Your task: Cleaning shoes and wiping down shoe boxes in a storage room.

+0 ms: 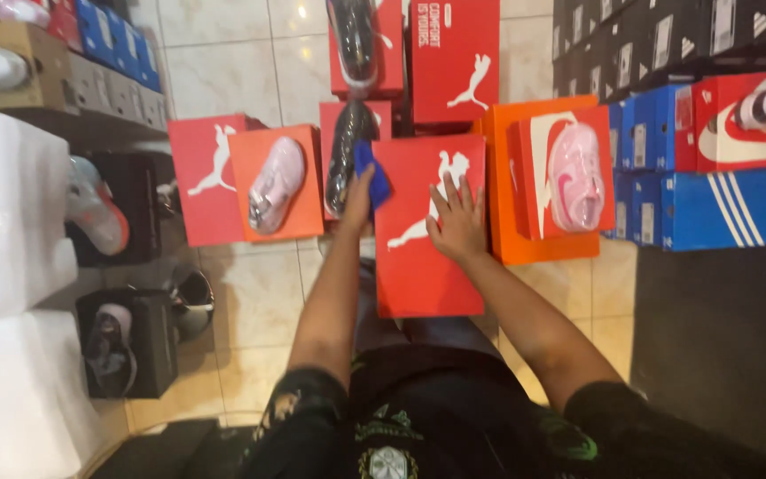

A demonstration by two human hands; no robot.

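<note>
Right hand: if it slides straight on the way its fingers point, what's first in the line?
Right hand lies flat on the red box, fingers toward its far edge. Beyond that, probably the next red box, though the depth is unclear.

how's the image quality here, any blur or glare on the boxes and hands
Head view: warm reddish light, soft overall. The left hand with its blue cloth is smeared; the right hand, flat on the red box, is a bit sharper. Glare washes the wrapped pink shoe and floor tiles.
</note>
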